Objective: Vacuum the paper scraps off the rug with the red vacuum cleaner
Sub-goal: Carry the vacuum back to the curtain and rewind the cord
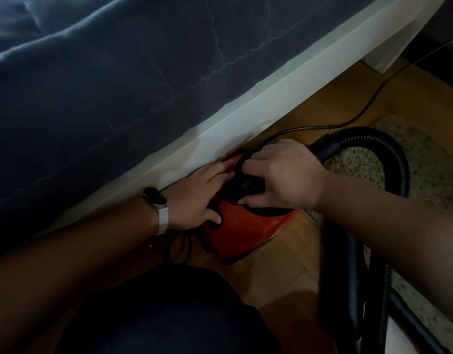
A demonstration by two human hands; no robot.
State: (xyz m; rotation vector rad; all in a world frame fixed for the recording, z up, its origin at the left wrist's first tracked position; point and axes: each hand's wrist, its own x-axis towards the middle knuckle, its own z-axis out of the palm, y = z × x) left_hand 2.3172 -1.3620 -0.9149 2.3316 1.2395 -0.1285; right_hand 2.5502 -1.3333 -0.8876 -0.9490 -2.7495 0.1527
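Two grips on one red vacuum cleaner [246, 228], which sits on the wooden floor [271, 272], hard against the white bed frame [246, 108] and just short of the rug [429, 154]. Left grip [194, 198]: wide, fingers laid flat along the red shell, thumb pressing its near side; wristband [156, 203] on that wrist. Right grip [284, 175]: narrow, fingers curled over the black handle on top of the body, thumb below it. Paper scraps: none can be made out on the visible part of the rug, which is dim. Risks, as judged: the power cord [373, 98] trails across the floor towards the far wall and could snag or pull taut if the body is dragged; a further loop of cable lies under the left wrist and could catch it; the black hose [396, 154] arches over the rug edge and may kink or tip the light body sideways. Obstructions: the bed frame blocks the far side, a dark-clothed knee [156, 315] crowds the near side, and hose coils lie across the path to the rug.
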